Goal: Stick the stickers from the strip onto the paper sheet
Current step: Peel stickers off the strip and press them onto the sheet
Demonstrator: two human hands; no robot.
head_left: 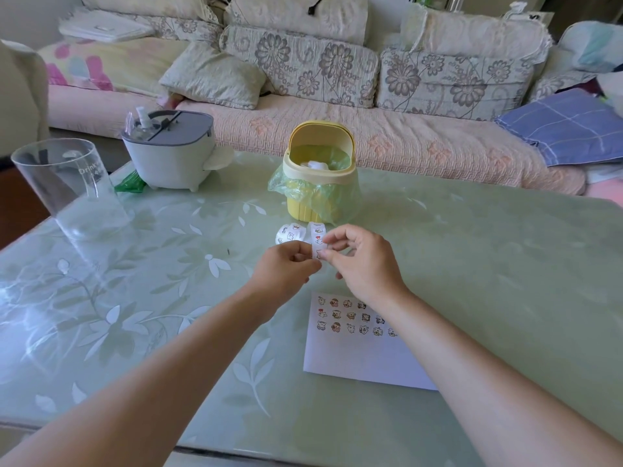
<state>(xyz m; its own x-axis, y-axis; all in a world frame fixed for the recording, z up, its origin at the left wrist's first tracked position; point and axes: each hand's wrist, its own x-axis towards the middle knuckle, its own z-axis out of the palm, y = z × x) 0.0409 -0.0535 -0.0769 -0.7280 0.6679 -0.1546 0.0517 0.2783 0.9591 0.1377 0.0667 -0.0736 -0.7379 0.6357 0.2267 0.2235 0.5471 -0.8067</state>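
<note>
A white sticker strip [316, 234] with small cartoon pictures runs up from my hands and curls over to the left above the table. My left hand [286, 268] pinches the strip's near end. My right hand [362, 261] pinches the same end from the right, thumb and forefinger on the strip. Both hands hover above the table, just beyond the white paper sheet [357, 358]. Three rows of several small stickers sit along the sheet's top; my right forearm covers its right side.
A small yellow bin [320, 183] lined with a green bag stands just behind the strip. A grey lidded appliance [172, 153] and a tall clear glass [67, 187] stand at the left of the glass-topped table [151, 298]. A sofa with cushions runs behind.
</note>
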